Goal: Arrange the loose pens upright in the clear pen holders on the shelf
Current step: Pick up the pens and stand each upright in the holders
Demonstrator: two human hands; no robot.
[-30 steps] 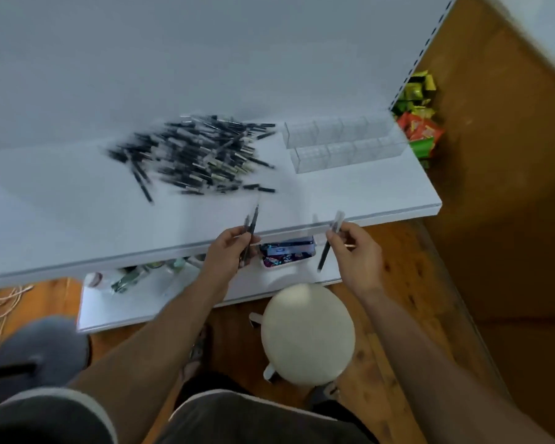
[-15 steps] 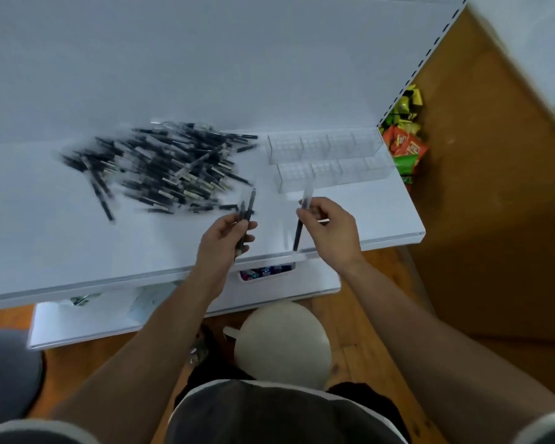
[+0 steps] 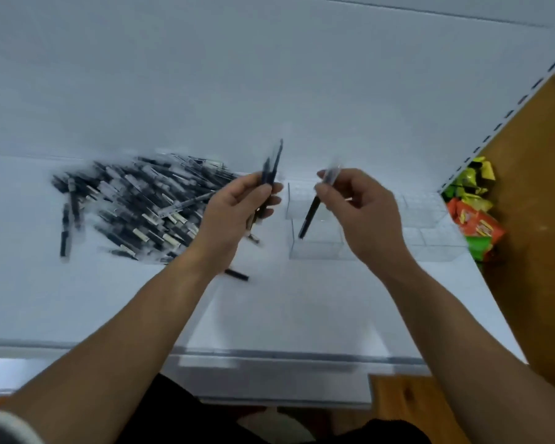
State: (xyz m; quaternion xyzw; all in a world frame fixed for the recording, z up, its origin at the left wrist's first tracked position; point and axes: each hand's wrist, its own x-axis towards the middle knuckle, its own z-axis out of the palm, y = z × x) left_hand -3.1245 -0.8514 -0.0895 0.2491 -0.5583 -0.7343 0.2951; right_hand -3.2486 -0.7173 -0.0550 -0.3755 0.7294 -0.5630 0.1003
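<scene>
**Here, a slim dark pen [image 3: 311, 213] poised over the clear plastic pen holders [image 3: 318, 248]**

We show the right hand [image 3: 362, 213] pinching this pen near its translucent capped end. Thumb and forefinger are closed on the barrel and the remaining fingers are loosely curled behind. The pen's long axis is steep but not vertical. The cap sits at the fingertips, and the dark tip hangs below and to the left of them, over the front-left compartment of the holders. Because of motion blur, we cannot tell whether the tip has entered the compartment or touches its wall.

The left hand [image 3: 237, 216] grips a small bundle of dark pens [image 3: 271, 169], whose ends rise above its fingers. It stands just beside the holders' left edge. Further left of those fingers lies the heap of loose dark pens [image 3: 135, 200] on the white shelf [image 3: 302, 309], with one stray pen [image 3: 236, 274] near the left wrist.

We judge the right hand to be the nearer to the holders, so the coming move falls to it. It must bring the axis more nearly upright, then lower the pen tip-first along that axis. As far as we can see, the compartments hold no pens yet, so most of the task remains.
</scene>
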